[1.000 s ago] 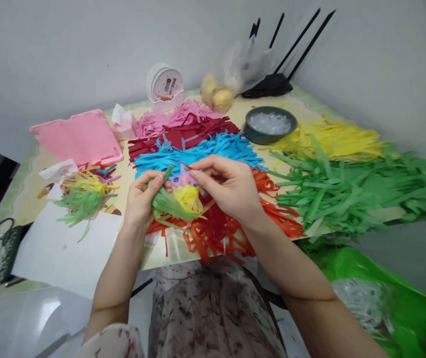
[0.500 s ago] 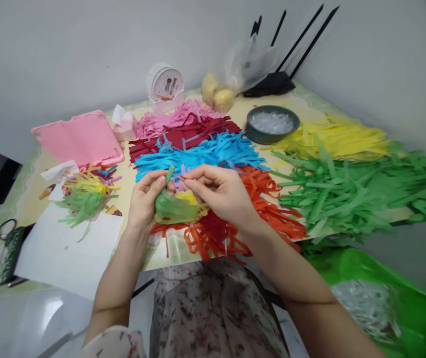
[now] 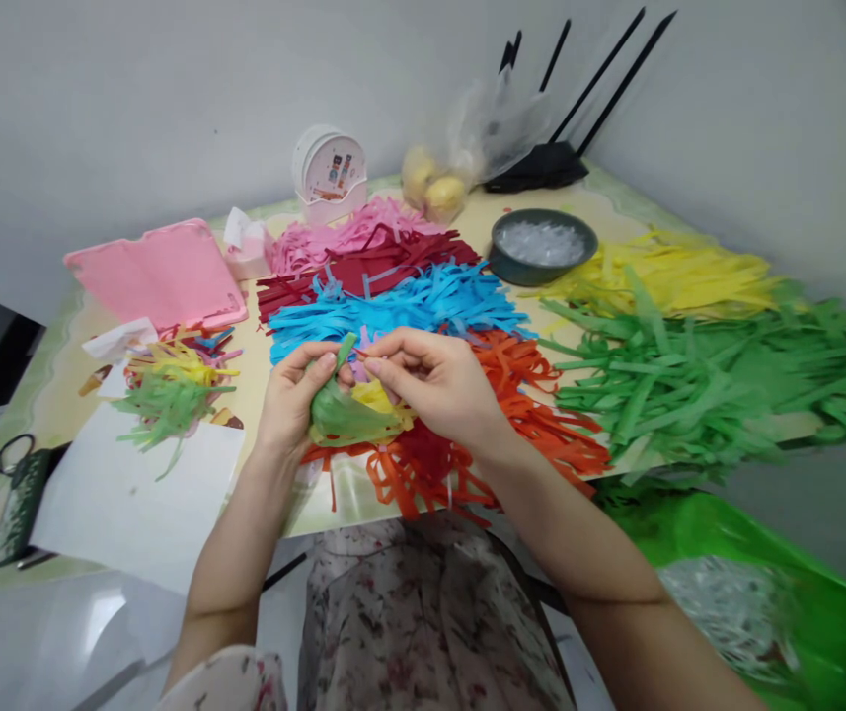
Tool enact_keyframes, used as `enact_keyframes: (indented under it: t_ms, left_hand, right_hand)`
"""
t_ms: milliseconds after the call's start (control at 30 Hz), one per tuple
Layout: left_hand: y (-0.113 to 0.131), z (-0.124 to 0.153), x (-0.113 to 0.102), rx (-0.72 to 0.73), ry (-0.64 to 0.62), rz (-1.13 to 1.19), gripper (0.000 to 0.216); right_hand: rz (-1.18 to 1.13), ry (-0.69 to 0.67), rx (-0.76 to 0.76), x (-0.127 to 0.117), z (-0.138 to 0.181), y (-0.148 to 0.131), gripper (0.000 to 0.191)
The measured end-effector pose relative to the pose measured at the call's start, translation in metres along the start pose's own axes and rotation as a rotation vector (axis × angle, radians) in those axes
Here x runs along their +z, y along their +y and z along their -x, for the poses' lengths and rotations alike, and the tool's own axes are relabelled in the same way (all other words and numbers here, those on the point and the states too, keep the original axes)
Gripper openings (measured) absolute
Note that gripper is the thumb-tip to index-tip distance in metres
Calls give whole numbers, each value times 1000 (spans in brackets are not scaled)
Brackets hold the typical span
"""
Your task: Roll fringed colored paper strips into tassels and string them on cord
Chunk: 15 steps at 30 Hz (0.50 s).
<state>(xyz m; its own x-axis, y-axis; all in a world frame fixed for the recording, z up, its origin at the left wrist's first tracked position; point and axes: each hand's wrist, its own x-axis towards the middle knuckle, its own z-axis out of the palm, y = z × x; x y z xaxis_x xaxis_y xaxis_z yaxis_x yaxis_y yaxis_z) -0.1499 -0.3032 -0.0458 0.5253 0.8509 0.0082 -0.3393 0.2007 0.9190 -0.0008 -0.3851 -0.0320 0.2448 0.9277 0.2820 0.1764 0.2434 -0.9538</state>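
**PAPER-STRIP BUNDLE: HAND POSITIONS AND LEGIBLE MARKINGS**

Markings: the white round container (image 3: 329, 170), standing left of the dark bowl (image 3: 511, 265) and nearer the wall, carries coloured lettering on its face. The lettering is too small to read. No other writing can be made out.

Work item: a paper-strip bundle (image 3: 345, 420) of green and yellow strips is held above the table edge, left of the bowl and nearer the person. It sits between both hands.

Left hand (image 3: 290, 400): closed around the green side of the bundle, with thumb and fingers pinching a green strip end that sticks upward.

Right hand (image 3: 441, 385): thumb and forefinger pressed together on the bundle's top edge beside the yellow strips, the other fingers curled.

Surroundings: the blue strip pile (image 3: 408, 301) lies just left of the bowl, beyond the hands. The orange strip pile (image 3: 533, 405) lies on the person's side of the bowl, beneath the right hand.
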Motion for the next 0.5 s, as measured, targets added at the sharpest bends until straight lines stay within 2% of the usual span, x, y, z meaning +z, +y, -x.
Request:
enact_keyframes:
  t_ms: [133, 167, 267, 333, 400, 500]
  left_hand:
    - [-3, 3, -2, 51, -28, -193, 31]
    - [-3, 4, -2, 64, -34, -240, 31]
    - [-1, 7, 0, 125, -61, -360, 29]
    - [1, 7, 1, 167, -84, -443, 26]
    - [1, 6, 0, 202, -101, -535, 21]
    - [-4, 2, -1, 245, -149, -690, 17]
  right_hand:
    - [-109, -66, 91, -2, -4, 3, 39]
    - [-119, -88, 107, -3, -5, 4, 38]
    - [-75, -89, 75, -4, -7, 3, 19]
    - [-75, -22, 24, -5, -8, -3, 13]
    - [-185, 83, -43, -12, -8, -13, 13]
    - [-368, 357, -242, -39, -11, -30, 27]
